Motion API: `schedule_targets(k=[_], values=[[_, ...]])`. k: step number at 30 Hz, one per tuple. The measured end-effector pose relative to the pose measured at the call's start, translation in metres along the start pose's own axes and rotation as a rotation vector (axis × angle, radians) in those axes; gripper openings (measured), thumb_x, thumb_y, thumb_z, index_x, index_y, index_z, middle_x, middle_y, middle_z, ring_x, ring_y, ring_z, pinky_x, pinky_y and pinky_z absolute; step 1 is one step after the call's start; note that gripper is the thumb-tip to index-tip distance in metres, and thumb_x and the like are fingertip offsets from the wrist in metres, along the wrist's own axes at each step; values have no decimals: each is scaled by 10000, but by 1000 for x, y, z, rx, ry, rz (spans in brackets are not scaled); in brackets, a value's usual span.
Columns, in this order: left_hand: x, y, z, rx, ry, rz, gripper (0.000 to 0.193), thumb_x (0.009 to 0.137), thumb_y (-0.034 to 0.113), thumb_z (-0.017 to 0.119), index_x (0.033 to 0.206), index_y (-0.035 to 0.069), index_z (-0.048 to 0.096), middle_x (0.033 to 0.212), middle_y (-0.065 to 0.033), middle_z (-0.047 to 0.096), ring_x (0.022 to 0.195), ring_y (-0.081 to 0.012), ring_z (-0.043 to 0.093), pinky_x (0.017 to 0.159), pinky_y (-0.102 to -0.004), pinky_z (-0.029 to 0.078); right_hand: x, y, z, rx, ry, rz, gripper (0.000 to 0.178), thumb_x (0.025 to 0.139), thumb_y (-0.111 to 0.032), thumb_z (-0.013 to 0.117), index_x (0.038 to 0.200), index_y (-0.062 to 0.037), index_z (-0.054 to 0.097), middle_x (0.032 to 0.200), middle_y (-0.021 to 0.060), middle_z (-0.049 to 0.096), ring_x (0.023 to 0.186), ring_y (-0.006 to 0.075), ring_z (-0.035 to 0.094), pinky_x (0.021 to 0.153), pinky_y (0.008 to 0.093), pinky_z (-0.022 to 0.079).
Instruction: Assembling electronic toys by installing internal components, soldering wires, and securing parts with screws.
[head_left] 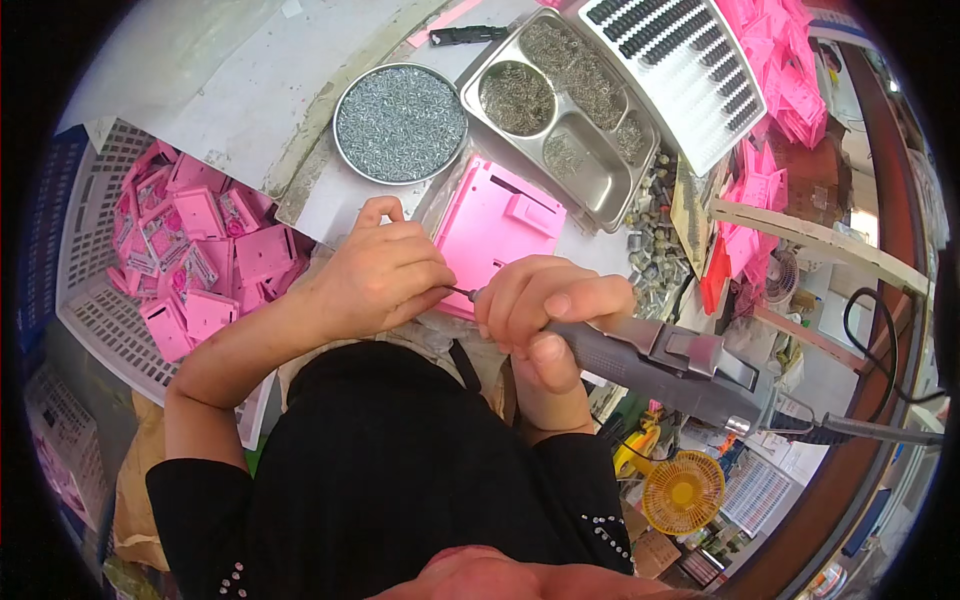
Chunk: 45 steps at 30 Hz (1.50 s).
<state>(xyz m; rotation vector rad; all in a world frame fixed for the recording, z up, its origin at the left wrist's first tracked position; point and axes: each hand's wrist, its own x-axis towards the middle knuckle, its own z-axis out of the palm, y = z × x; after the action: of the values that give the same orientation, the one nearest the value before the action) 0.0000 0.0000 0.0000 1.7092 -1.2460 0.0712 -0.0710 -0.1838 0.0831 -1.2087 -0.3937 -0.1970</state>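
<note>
My right hand (pixel 550 310) is wrapped round a grey electric screwdriver (pixel 655 368), which lies nearly level with its thin bit pointing left. My left hand (pixel 385 268) is closed, thumb and fingers pinched at the bit's tip; anything between them is too small to make out. Just beyond both hands lies a flat pink plastic housing (pixel 490 225) with a raised block and slots. A round metal dish (pixel 337 128) full of small silvery screws (pixel 402 122) stands beyond my left hand. To its right is a steel compartment tray (pixel 592 165) with small springs (pixel 515 97).
At left, a white basket (pixel 105 325) holds many pink housings (pixel 265 252). A white tray (pixel 738 120) with rows of black parts sits at far right, near piled pink pieces (pixel 780 60). Small metallic parts (pixel 655 240) lie beside the steel tray. A cable (pixel 880 430) trails from the screwdriver.
</note>
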Motion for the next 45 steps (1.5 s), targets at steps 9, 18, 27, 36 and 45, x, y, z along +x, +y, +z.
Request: schedule_targets(k=[9,18,27,36,45], values=[[3,9,-13,91,-201,-67,222,743,126,753,964,128,735,1183,27,687,1088,-194,590,1006,-490,357,-20,15,3,-65,-19,37,248,902,-24,667,1103,-74,530,655,70,568,554,215,566,566,358,516],[-18,-6,-1,219,-205,-65,426,653,166,792,1077,188,760,1350,74,657,1124,-199,571,1042,-498,329,-26,55,16,-437,-95,-211,221,735,101,619,918,-14,570,676,74,593,577,237,646,584,349,544],[-5,-6,0,188,-223,-82,331,727,54,690,1041,140,749,1252,17,688,1111,-239,573,1045,-512,343,-23,2,-15,-190,66,-7,297,867,-59,670,1122,-55,516,619,42,514,545,186,535,487,335,462],[48,14,37,125,-230,113,367,700,-3,670,1062,47,707,1223,-65,678,1127,-292,592,1035,-490,426,-85,-24,-61,-209,230,-113,287,932,-85,655,1165,-64,489,598,37,495,508,164,491,474,337,463],[49,11,45,204,-262,76,294,735,31,690,1029,48,708,1165,-64,685,1094,-270,612,994,-474,453,-71,-34,-62,-197,338,-90,286,931,-161,698,1117,-102,487,592,35,497,509,167,497,497,327,481]])
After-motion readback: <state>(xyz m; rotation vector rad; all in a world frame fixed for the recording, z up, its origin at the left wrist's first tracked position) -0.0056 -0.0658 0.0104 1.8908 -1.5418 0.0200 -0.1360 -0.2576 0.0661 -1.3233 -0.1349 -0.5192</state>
